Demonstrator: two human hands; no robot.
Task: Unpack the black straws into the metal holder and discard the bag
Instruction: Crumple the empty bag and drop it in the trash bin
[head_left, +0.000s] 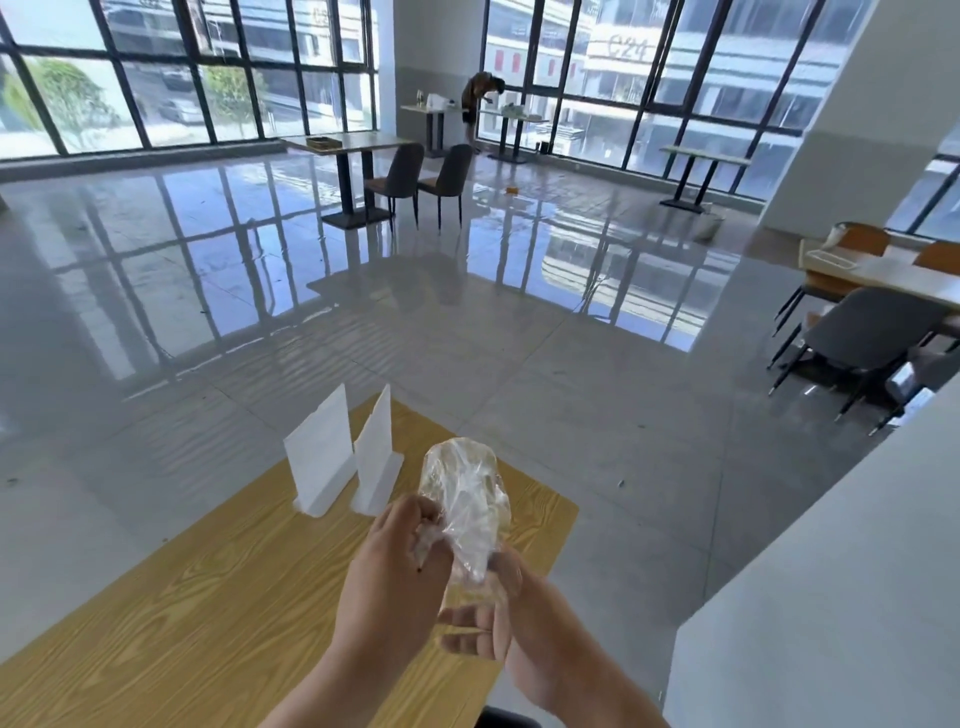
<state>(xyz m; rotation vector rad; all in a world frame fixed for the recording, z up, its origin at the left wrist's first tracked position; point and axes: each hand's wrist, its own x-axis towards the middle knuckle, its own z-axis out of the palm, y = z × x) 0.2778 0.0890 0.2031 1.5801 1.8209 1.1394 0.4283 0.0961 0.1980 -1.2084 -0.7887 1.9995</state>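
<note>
place: cafeteria hall | dining tables (347, 141) | chairs (400, 174) | window wall (187, 73)

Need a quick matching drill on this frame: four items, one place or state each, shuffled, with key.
1. crumpled clear plastic bag
2. two white upright sign stands
3. light wooden table
4. dark grey chair pair

A. standing on the tabletop
B. far off, at a distant table
C. held in both hands
D. under the white stands

Pairs: 1-C, 2-A, 3-D, 4-B
</note>
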